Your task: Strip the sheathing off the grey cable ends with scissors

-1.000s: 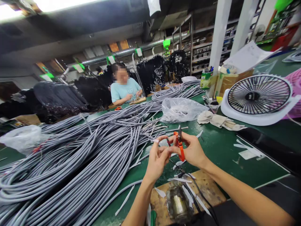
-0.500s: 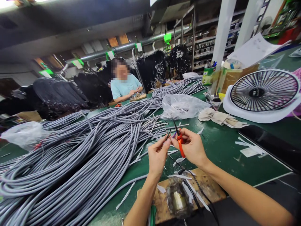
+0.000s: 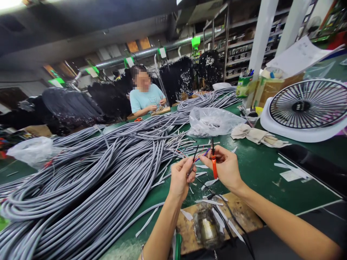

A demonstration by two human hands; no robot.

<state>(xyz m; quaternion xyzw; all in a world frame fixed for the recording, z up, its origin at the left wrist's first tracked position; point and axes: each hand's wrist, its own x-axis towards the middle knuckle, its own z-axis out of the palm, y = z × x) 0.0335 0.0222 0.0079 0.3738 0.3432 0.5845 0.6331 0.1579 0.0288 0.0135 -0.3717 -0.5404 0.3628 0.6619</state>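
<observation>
"Quick, biggest first. Worktop?"
"Green worktop (image 3: 260, 177), left side buried in grey cables (image 3: 130, 159). Plenty of ends by my hands show pale or coloured cores; can't tell which count as finished."

"Board?"
"Wooden board (image 3: 246, 209), right in front of me, metal lump (image 3: 208, 229) on it. Neither hand's on it."

"Grip, each side?"
"Left hand (image 3: 179, 180): thumb and fingers pinched together on the wires. Right hand (image 3: 226, 169): wrapped round orange-handled cutters (image 3: 214, 166), tips up. Can't tell if the blades are apart."

"Scraps?"
"White strips (image 3: 147, 222), strewn over worktop and board."

"And the wires?"
"Wires (image 3: 203, 155) are up between my hands, above the worktop. Black one sticks up from my left pinch, red and blue reach across towards my right fingers."

"So, done and left?"
"My read: cover's off this end, wires split out. Tips too small to judge. Left, I'd guess: whatever these wires need, plus any cables in the pile not yet worked. No count possible."
</observation>
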